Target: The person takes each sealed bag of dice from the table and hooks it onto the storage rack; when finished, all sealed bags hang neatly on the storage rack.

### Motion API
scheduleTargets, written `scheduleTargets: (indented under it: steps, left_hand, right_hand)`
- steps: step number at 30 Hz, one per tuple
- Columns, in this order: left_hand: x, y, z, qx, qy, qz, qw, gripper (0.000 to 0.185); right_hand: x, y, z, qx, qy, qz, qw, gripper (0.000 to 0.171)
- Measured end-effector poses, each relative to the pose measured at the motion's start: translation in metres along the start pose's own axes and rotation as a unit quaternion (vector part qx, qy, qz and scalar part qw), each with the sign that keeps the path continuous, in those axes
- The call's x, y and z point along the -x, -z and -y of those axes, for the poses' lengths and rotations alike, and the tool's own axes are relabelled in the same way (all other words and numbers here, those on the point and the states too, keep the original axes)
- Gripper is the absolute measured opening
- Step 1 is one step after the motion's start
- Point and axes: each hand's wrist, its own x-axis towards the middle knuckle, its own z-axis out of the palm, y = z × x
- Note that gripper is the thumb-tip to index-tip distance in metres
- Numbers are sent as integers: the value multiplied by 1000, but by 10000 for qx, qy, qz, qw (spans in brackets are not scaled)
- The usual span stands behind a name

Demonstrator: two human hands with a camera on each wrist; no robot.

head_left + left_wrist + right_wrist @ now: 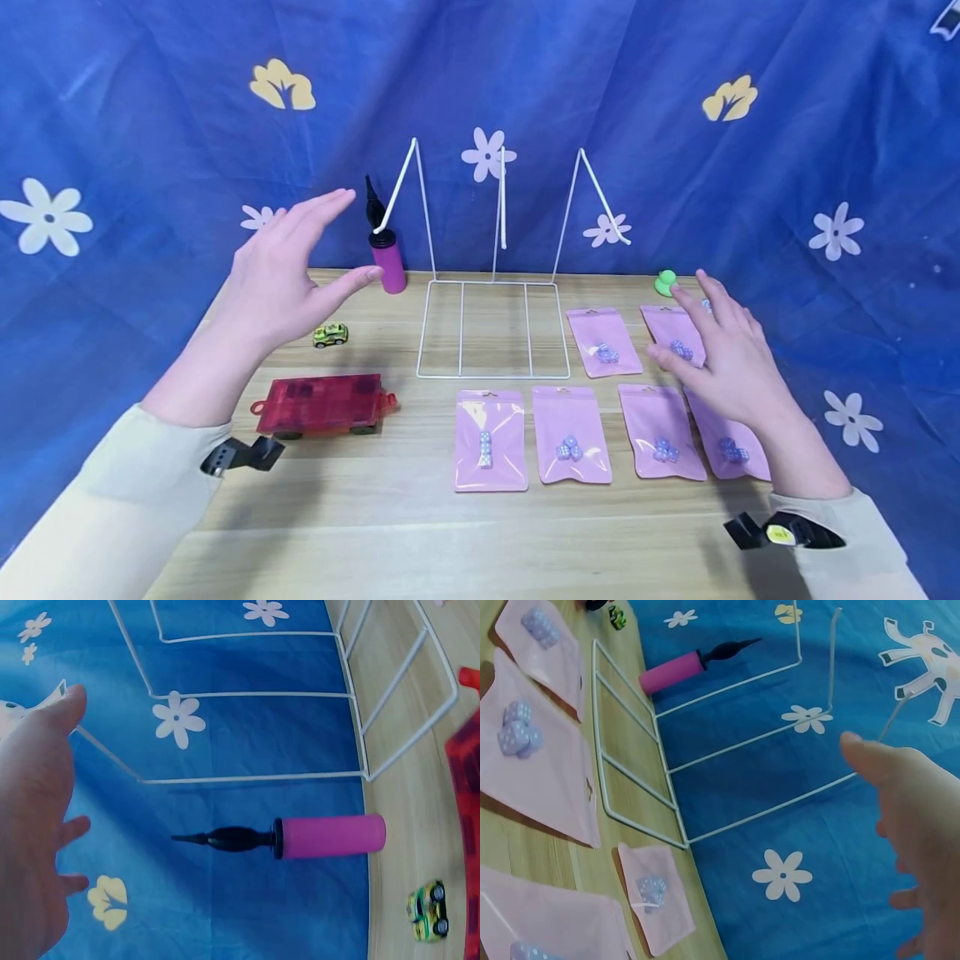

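My left hand (273, 271) hovers in the air with fingers extended and thumb apart, holding nothing. Beyond its thumb stands a purple hand pump (389, 262) with a black nozzle. My right hand (723, 358) is raised over the pink bags on the right, its fingers spread and nothing held. A white wire rack (492, 377) with three upright prongs stands between the hands. Several pink zip bags with dice inside lie on the table, including one bag (491, 417) in front of the rack and another (600, 321) to its right.
A red toy trailer (322, 402) and a small green-yellow toy car (331, 335) sit on the left of the wooden table (420, 542). At the back right is a green rubber duck (664, 282). A blue flowered cloth (547, 75) hangs behind.
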Motion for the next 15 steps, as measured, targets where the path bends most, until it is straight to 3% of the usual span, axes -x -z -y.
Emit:
scheduleTargets:
  steps: [4,8,15]
  left_hand:
    - [-8,-10,-3,419,-213,-541,9974,76]
    - [-13,-18,-4,813,-374,-879,9921,62]
    - [-20,-28,-2,1153,-917,-1363,9797,39]
  right_hand:
    - [-1,0,0,-679,96,-348,9970,81]
    - [-2,-2,-6,-1286,293,-682,9889,75]
    - [-1,-6,-17,-1681,26,-753,9829,67]
